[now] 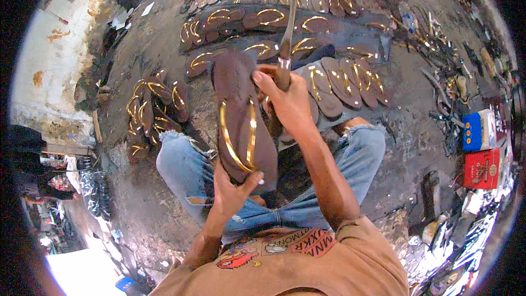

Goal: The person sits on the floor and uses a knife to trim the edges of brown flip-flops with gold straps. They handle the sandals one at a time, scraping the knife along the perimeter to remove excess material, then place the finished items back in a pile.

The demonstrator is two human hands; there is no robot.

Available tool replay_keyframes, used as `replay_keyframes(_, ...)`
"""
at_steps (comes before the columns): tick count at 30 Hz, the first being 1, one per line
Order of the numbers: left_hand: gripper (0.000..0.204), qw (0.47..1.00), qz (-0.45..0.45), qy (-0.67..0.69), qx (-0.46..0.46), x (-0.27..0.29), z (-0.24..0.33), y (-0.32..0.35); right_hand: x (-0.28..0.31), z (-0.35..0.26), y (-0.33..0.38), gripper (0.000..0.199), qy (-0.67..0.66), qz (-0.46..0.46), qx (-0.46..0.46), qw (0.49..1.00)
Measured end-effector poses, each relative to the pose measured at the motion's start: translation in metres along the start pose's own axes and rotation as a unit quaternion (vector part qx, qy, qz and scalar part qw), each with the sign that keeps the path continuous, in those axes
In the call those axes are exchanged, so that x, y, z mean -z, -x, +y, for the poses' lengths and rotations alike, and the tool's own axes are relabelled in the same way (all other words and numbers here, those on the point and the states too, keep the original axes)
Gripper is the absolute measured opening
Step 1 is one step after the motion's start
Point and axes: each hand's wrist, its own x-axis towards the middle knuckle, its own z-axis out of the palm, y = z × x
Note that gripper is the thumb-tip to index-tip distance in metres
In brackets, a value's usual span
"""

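Note:
A dark brown flip-flop [233, 85] with gold straps is held up in front of me, its heel end pointing away. My left hand [233, 189] grips its toe end near where the straps meet, thumb on top. My right hand [285, 96] is closed round the handle of a long, thin metal tool [287, 38], which points away from me; its exact kind is unclear. The right thumb lies against the sandal's right edge. Beyond my right hand, several similar sandals [326, 96] lie side by side; some are partly hidden behind the hand.
Loose gold-strapped sandals [145, 104] are heaped at the left. Farther off, rows of sandals [274, 19] cover the floor. Blue and red boxes [482, 167] stand at the right, near scraps and plastic. A pale wall [52, 66] rises on the left.

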Motion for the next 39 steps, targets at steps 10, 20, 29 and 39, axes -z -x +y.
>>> replay_keyframes(10,0.050,0.970,-0.031,0.212,0.117,0.031,0.055,-0.050,0.014,-0.007,0.116,0.032,0.157,0.055,-0.010,0.986)
replay_keyframes(20,0.053,0.924,-0.046,0.315,0.212,0.061,0.039,-0.011,0.052,0.008,0.257,0.028,0.346,-0.189,-0.170,0.903)
replay_keyframes(29,0.050,0.940,-0.023,0.257,0.223,0.059,0.054,-0.008,0.057,0.014,0.199,0.036,0.395,-0.200,-0.105,0.891)
replay_keyframes(39,0.044,0.955,-0.085,0.180,0.221,0.056,0.042,-0.022,0.028,-0.023,0.051,0.049,0.324,-0.436,-0.098,0.834)
